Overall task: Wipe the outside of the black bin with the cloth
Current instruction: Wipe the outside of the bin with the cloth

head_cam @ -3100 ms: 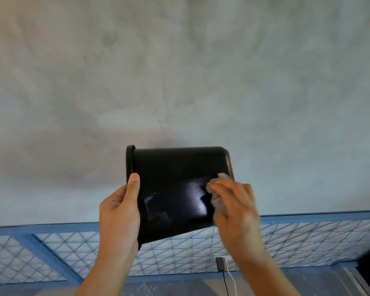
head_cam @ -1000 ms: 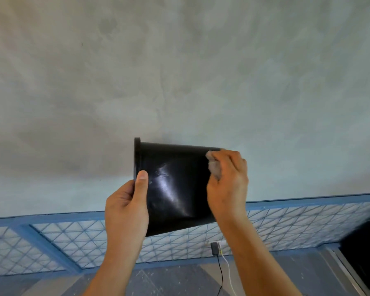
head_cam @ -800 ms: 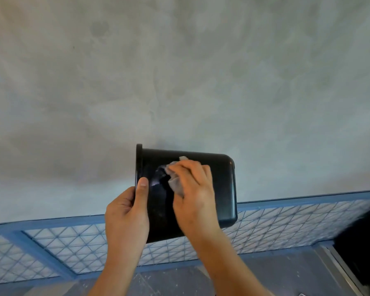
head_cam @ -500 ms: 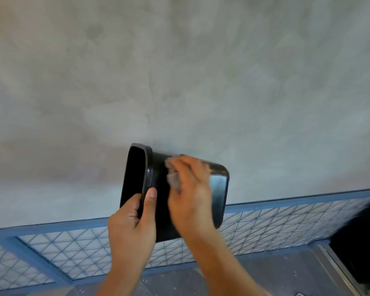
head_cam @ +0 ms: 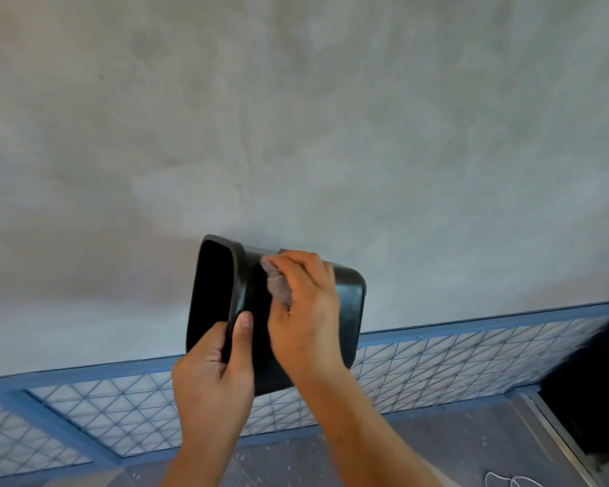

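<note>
A black plastic bin (head_cam: 348, 311) is held up in the air on its side, its open mouth turned left and partly toward me. My left hand (head_cam: 213, 377) grips the rim at the lower left, thumb on the outer wall and fingers inside. My right hand (head_cam: 305, 314) presses a crumpled grey cloth (head_cam: 278, 288) against the bin's outer side wall just right of the rim. The hand covers most of the cloth and the middle of the wall.
A grey plastered wall (head_cam: 296, 117) fills the view behind the bin. Below it runs a blue-framed mesh panel (head_cam: 454, 360). A dark object (head_cam: 591, 377) sits at the right edge, and a white cord (head_cam: 507, 481) lies on the floor at the bottom right.
My right hand slid the cloth from the bin's base end leftward to near the rim. The bin turned so that its open mouth now faces partly toward me.
</note>
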Available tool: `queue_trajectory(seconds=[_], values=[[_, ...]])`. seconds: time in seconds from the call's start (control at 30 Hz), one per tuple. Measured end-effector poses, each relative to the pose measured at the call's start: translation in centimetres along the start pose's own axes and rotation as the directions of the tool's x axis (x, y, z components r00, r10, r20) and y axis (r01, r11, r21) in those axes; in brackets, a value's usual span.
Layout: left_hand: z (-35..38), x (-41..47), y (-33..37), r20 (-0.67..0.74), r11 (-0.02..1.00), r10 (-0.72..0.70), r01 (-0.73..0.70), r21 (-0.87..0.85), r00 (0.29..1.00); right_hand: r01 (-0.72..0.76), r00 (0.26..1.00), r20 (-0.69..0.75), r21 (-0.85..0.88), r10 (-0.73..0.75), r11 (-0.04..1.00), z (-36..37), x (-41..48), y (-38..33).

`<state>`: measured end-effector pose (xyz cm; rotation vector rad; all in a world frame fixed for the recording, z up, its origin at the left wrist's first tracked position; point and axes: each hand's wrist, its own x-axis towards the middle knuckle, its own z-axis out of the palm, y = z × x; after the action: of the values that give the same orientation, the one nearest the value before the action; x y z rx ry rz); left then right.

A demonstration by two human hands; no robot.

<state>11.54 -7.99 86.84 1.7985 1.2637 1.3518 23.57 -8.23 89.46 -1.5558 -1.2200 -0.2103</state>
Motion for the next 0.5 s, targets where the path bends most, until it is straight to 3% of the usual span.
queue_trajectory(seconds=[0.17,0.2,0.33,0.4,0.5], values=[[-1.1,0.0,-0.6,0.015,1.000,0.006,-0.006,-0.015,1.000,-0.380,0.919,-0.126,-0.027,0.374,0.925,-2.6,0.4,7.0],[-1.0,0.0,-0.7,0.021,1.000,0.010,-0.011,0.004,1.000,-0.380,0.919,-0.124,-0.027,0.374,0.925,-2.5,0.4,6.7],[0.1,0.0,-0.4,0.004,0.999,0.004,-0.004,0.046,1.000,-0.067,0.998,-0.013,0.020,0.067,0.998,0.2,-0.3,0.3],[0.1,0.1,-0.3,-0.009,1.000,-0.020,0.020,0.020,1.000,-0.002,0.999,0.035,0.074,-0.001,0.997,0.1,-0.4,-0.5],[-0.5,0.1,0.0,-0.012,1.000,-0.029,0.029,-0.011,1.000,-0.209,0.974,-0.081,0.048,0.212,0.977,-1.8,0.8,4.1]])
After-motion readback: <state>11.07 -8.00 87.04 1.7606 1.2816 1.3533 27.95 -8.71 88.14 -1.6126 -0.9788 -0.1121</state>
